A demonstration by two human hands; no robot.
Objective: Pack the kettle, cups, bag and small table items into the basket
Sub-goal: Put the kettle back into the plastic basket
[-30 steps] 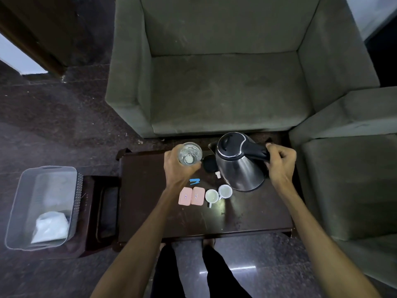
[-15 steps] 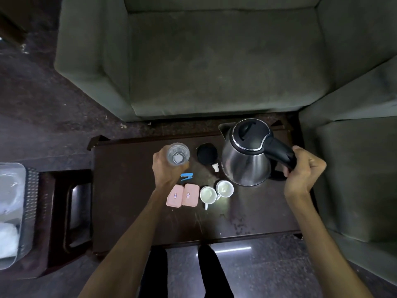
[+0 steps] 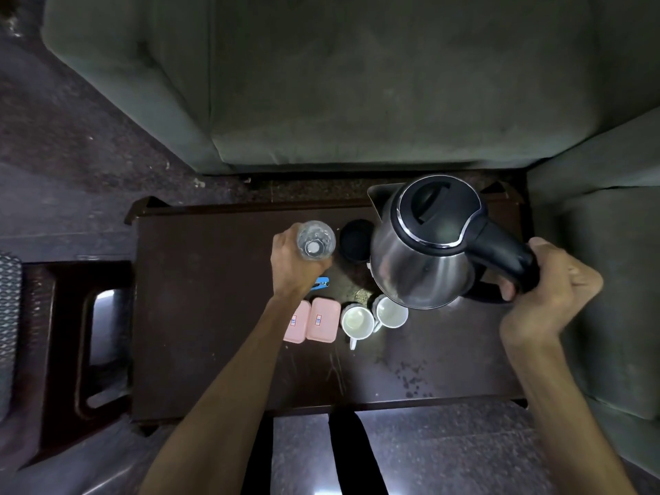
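A steel kettle (image 3: 418,259) with a black lid hangs above the right half of the dark wooden table (image 3: 214,316), and my right hand (image 3: 546,291) grips its black handle. My left hand (image 3: 294,262) holds a clear glass (image 3: 316,241) upright near the table's middle. Two white cups (image 3: 373,317) stand side by side below the kettle. Left of them lie two pink boxes (image 3: 314,320), partly under my left forearm. A blue clip (image 3: 321,282) peeks out beside my left wrist. A black round disc (image 3: 355,241) lies between glass and kettle. Only the basket's meshed edge (image 3: 9,316) shows at far left.
A grey-green sofa (image 3: 357,83) runs along the table's far side, and another cushioned seat (image 3: 607,280) adjoins the right end. A dark wooden stool or side stand (image 3: 89,344) sits left of the table, under the basket. My legs stand at the near edge.
The kettle has risen and shifted right with my right hand. The view has swung right, so the basket has slid almost out of frame. My left hand still holds the glass.
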